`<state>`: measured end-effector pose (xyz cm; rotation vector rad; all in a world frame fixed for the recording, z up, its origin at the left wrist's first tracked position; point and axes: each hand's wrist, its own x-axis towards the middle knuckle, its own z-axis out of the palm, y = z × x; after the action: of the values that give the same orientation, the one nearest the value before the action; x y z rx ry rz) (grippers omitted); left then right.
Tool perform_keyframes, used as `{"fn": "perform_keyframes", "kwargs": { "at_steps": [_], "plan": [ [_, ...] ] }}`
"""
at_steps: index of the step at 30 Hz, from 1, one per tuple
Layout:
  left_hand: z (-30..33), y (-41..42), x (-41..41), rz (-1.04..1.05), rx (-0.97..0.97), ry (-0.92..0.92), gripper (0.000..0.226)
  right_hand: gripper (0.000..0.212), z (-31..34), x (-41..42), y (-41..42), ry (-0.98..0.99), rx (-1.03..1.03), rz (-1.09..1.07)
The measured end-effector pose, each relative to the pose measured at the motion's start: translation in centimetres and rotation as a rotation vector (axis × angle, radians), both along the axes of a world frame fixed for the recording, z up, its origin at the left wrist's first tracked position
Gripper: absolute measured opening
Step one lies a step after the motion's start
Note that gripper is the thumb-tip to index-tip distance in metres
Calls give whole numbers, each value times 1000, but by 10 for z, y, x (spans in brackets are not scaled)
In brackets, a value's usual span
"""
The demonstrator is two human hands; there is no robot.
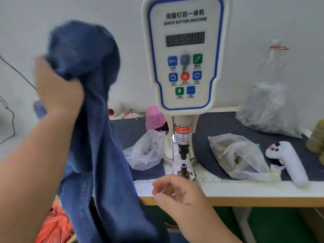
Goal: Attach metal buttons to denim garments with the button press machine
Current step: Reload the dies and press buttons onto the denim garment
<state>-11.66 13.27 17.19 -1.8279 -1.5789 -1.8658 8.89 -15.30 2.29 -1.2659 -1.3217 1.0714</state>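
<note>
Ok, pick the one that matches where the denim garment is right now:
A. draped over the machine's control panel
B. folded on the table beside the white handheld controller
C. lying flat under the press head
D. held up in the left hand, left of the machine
D: the left hand grips the denim garment raised left of the button machine, the cloth hanging below the table edge.

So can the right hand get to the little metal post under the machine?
Probably yes. The right hand hovers just in front of the post, with nothing between them; the jeans hang off to the left.
</note>
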Motion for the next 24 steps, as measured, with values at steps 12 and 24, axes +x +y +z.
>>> {"fn": "perform_keyframes", "kwargs": {
  "at_steps": [12, 24],
  "plan": [
    [-173, -49, 71, -133, -156, 691, 17, 19, -26, 130, 14, -331, 56, -529],
    [-176, -51, 106, -48, -580, 1230, 27, 15, -73, 166, 49, -965, -11, -840]
  ]
}}
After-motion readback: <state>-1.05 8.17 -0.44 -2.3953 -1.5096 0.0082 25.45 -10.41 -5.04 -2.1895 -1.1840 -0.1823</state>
